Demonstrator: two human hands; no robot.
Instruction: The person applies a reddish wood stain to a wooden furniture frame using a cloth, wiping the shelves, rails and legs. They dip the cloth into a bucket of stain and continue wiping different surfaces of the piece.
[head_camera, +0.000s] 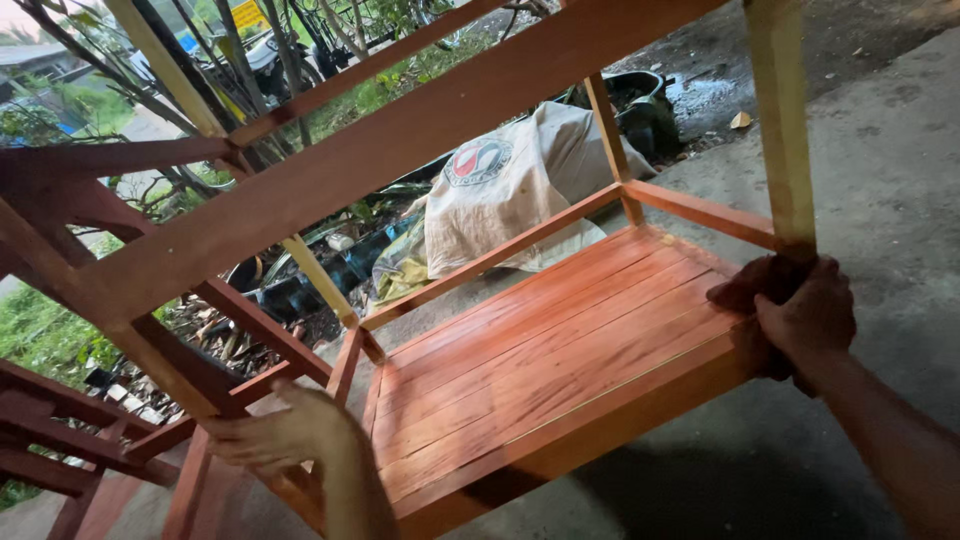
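Note:
A reddish-brown wooden table frame (560, 350) with a slatted shelf is tipped at an angle over the concrete floor. My left hand (285, 430) grips the leg at the shelf's near left corner. My right hand (795, 305) is closed around the near right leg, where a pale unstained post (782, 130) meets the stained shelf corner. A broad stained rail (400, 140) runs diagonally across the upper view.
A white printed sack (510, 180) covers a heap behind the frame. Dark tubs and pots (640, 100), plants and branches lie beyond it. More stained wooden frames (60, 440) stand at the left. Grey concrete (880, 180) spreads to the right.

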